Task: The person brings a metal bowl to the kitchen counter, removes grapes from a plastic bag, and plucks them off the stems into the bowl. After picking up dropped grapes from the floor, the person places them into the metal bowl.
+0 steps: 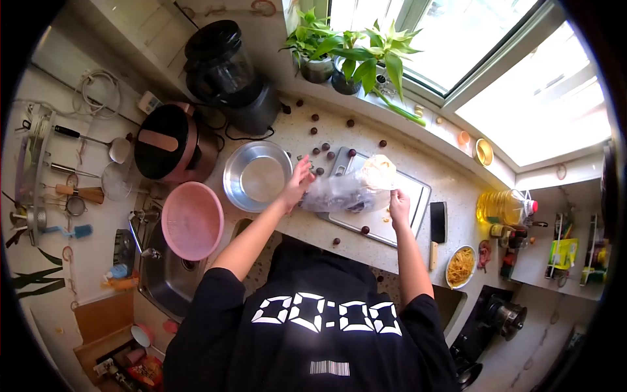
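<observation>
A clear plastic bag (333, 191) lies sideways over a grey-rimmed cutting board (413, 185), with dark shapes blurred inside it. At its left end is my left hand (299, 183), fingers stretched out and the palm side against the bag. My right hand (400, 208) pinches the bag's right end, fingers closed. A crumpled cream-coloured thing (379, 172) sits at that end; whether it belongs to the bag I cannot tell. Small dark round fruits (351, 123) are scattered over the counter, one (365, 230) on the board's near edge.
Left of the board stand a metal basin (285, 162), a pink basin (212, 222) in the sink, a rice cooker (196, 140) and a blender (251, 108). On the right lie a cleaver (438, 222), a bowl of yellow shreds (461, 266) and an oil bottle (499, 208).
</observation>
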Demonstrator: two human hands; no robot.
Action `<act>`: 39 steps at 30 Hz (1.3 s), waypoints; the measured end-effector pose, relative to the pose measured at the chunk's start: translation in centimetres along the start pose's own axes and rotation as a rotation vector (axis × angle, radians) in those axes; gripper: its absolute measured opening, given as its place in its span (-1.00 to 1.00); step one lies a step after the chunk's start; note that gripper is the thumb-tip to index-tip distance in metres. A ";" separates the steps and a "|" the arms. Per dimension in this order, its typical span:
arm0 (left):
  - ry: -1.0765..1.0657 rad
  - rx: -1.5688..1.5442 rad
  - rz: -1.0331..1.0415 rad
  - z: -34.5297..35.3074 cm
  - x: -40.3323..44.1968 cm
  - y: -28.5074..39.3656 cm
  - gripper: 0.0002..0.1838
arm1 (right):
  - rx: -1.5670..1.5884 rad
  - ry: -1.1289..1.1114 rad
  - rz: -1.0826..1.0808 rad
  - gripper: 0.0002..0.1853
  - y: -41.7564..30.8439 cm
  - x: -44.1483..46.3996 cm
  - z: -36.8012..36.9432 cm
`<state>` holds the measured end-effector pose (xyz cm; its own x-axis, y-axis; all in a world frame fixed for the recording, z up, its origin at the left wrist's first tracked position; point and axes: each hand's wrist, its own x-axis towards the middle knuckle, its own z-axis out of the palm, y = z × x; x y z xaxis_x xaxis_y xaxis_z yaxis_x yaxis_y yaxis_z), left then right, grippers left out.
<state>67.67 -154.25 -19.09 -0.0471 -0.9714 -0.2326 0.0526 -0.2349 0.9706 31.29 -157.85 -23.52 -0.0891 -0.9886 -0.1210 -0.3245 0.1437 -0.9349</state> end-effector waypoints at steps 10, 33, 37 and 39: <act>-0.073 0.912 0.190 2.4 -2.8 -1.0 0.29 | 0.419 -0.110 0.143 -0.66 -2.2 1.1 0.1; 0.314 0.817 0.225 4.1 -6.7 -1.1 -0.45 | -0.372 0.055 -0.086 -0.69 1.8 -11.6 -1.9; 0.303 0.474 -0.378 5.2 -9.3 -3.9 -0.50 | -0.323 -0.298 0.518 -0.68 5.2 -14.1 -1.5; 0.116 0.224 -0.744 5.4 -9.6 -4.5 -0.50 | -0.314 -0.401 0.312 -0.61 6.7 -14.9 -0.9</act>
<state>62.47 -143.67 -20.89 0.1141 -0.5617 -0.8194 -0.1548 -0.8248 0.5439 29.60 -142.14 -27.68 0.1180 -0.8281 -0.5480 -0.6083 0.3760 -0.6991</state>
